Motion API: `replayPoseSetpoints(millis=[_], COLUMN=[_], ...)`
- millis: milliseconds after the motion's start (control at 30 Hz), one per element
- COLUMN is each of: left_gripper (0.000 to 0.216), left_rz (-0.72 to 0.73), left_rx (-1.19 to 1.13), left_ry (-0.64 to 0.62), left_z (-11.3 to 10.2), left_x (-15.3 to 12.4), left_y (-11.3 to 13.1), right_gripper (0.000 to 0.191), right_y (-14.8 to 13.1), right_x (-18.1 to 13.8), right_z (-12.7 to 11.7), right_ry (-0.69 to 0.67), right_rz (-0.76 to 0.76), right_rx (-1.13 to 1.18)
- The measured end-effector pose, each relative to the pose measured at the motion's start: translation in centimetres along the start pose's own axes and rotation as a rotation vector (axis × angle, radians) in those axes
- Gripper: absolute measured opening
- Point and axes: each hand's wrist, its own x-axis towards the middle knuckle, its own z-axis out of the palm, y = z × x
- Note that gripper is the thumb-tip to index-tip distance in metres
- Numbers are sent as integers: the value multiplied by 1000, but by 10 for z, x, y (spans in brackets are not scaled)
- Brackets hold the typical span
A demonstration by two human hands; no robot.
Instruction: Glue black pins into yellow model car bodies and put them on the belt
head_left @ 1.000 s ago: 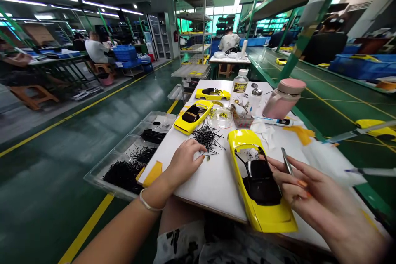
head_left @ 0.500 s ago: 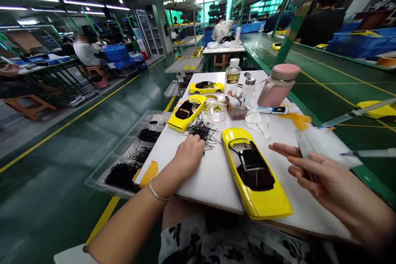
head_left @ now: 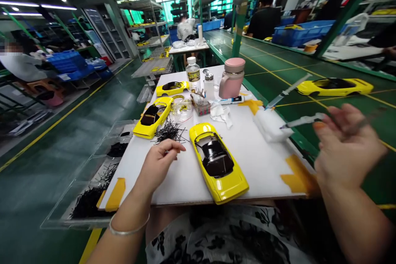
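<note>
In the head view, the yellow model car body [head_left: 218, 161] lies on the white table [head_left: 261, 165], its lower end at the near edge; bare tabletop spreads right of it as far as the white foam block [head_left: 274, 127] and the orange tape [head_left: 293, 177] at the corner; the left hand [head_left: 156, 163] hangs half-curled between the car body and the left edge, close to the black rods [head_left: 169, 132], its grip impossible to tell; the right hand [head_left: 348, 148], beyond the right edge beside a syringe [head_left: 305, 121], pinches a blurred thin tool [head_left: 369, 119].
</note>
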Motion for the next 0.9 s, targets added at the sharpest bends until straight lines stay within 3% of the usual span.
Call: replayPoseSetpoints(millis=[67, 100, 200, 333, 633, 700, 800, 900], left_gripper=[26, 25, 31, 43, 42, 48, 55, 54], left_rz=[119, 194, 422, 612, 839, 865, 817, 766], left_rx=[-48, -36, 189, 540, 731, 726, 730, 782], left_ry=[-43, -52, -15, 42, -103, -116, -125, -166], left_z=[19, 28, 53, 66, 64, 60, 50, 44], left_x=[-11, -16, -27, -25, -5, -3, -1, 1], left_y=[17, 25, 42, 52, 74, 77, 78, 73], right_gripper=[57, 50, 21, 16, 21, 26, 52, 46], right_y=[8, 12, 22, 22, 14, 15, 18, 19], right_x=[13, 18, 28, 25, 4, 4, 3, -2], right_z=[3, 5, 6, 6, 15, 16, 16, 18], right_ry=[171, 190, 121, 113, 275, 226, 114, -39], right_rz=[-362, -464, -515, -576, -609, -516, -369, -276], right_rx=[-207, -336, -629, -796, -253, -209, -150, -127])
